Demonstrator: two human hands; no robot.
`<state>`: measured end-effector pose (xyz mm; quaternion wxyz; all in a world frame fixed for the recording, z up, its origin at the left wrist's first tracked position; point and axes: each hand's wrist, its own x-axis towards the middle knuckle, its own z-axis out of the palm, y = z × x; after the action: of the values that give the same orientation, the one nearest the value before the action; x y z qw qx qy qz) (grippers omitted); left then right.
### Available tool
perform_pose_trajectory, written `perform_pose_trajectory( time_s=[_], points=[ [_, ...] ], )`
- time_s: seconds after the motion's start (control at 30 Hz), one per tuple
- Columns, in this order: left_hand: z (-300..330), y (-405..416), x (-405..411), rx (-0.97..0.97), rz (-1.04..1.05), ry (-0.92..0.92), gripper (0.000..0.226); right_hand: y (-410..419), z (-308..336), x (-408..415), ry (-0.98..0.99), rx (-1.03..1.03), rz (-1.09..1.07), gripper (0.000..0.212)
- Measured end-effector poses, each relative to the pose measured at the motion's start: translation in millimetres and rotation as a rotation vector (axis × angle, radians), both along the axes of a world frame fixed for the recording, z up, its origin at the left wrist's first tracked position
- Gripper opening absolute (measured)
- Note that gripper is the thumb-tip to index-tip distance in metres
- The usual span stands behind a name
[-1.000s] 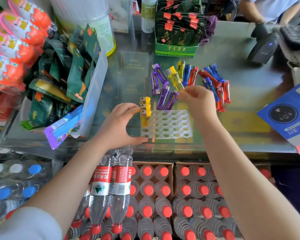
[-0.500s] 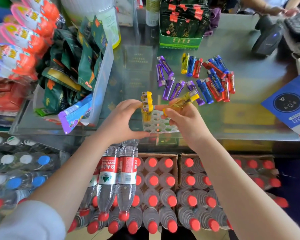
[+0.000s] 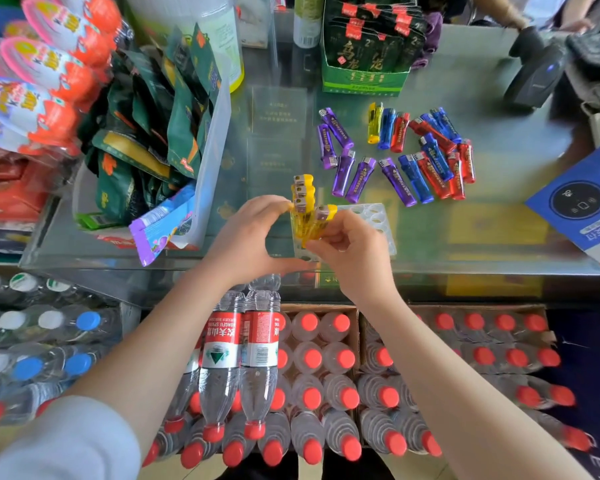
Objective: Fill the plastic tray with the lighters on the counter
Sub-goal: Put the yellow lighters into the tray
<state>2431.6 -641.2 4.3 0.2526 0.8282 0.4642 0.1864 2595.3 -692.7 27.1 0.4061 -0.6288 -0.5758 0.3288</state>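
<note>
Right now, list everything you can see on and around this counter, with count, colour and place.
plastic tray: one, clear, counter centre, partly hidden by the hands
yellow lighters in tray: three standing, left edge
yellow lighter: one, pinched by the right hand over the tray
loose lighters: purple, blue, red, one yellow, lying beyond the tray
green box: one, far centre
snack bin: one, clear, left
scanner: one, black, far right
blue box: one, right edge
water bottles: many, red caps, below the counter
left hand: touching the standing lighters
right hand: fingers curled round the lighter
</note>
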Motion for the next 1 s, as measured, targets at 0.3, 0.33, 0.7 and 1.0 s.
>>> perform_pose_trajectory(
  time_s=[0.3,0.33,0.7,1.0],
  points=[
    [4.3,-2.0,0.5,-0.002,0.001,0.023,0.090,-0.6,-1.7,-6.8,-0.153,0.052,-0.028,0.020],
    [3.9,-1.9,0.3,-0.001,0.001,0.027,0.090,-0.4,-2.6,-6.1,-0.166,0.063,-0.035,0.022],
    [5.7,-2.3,1.5,-0.014,0.017,0.030,0.090,4.8,-5.8,-1.0,-0.361,0.182,0.077,0.016],
    [11.1,-0.5,2.8,-0.049,-0.015,0.018,0.086,18.7,-7.0,21.3,-0.411,0.150,0.231,0.023]
  ],
)
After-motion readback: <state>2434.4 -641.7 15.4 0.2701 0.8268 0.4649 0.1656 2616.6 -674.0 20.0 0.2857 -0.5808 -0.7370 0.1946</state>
